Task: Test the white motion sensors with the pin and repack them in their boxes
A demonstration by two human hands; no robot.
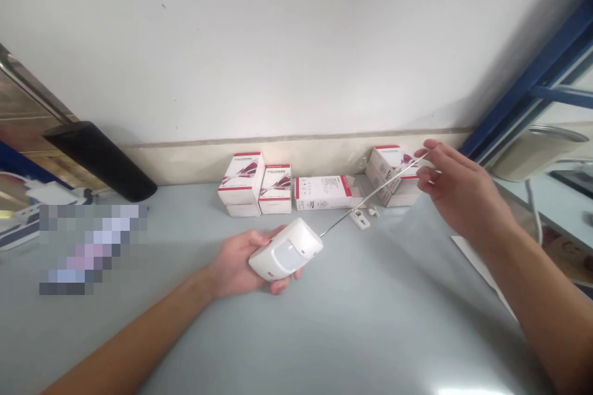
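A white motion sensor [288, 254] with a curved lens window lies tilted in my left hand [238, 262], whose fingers wrap around its underside. From the sensor's far right end a thin metal telescopic antenna [370, 195] stretches out long, up and to the right. The tip of it is pinched between the thumb and fingers of my right hand [456, 188]. Beneath the antenna, a small white bracket plate [359, 220] and a small white swivel piece [373, 212] rest on the grey table [324, 333].
Red-and-white boxes [241, 179] stand along the wall, with an opened box [323, 192] lying among them and more boxes [393, 173] at right. A black padded block [104, 157], a power strip [23, 225] and a blurred-out object [92, 250] are at left. A blue frame [523, 80] borders the right.
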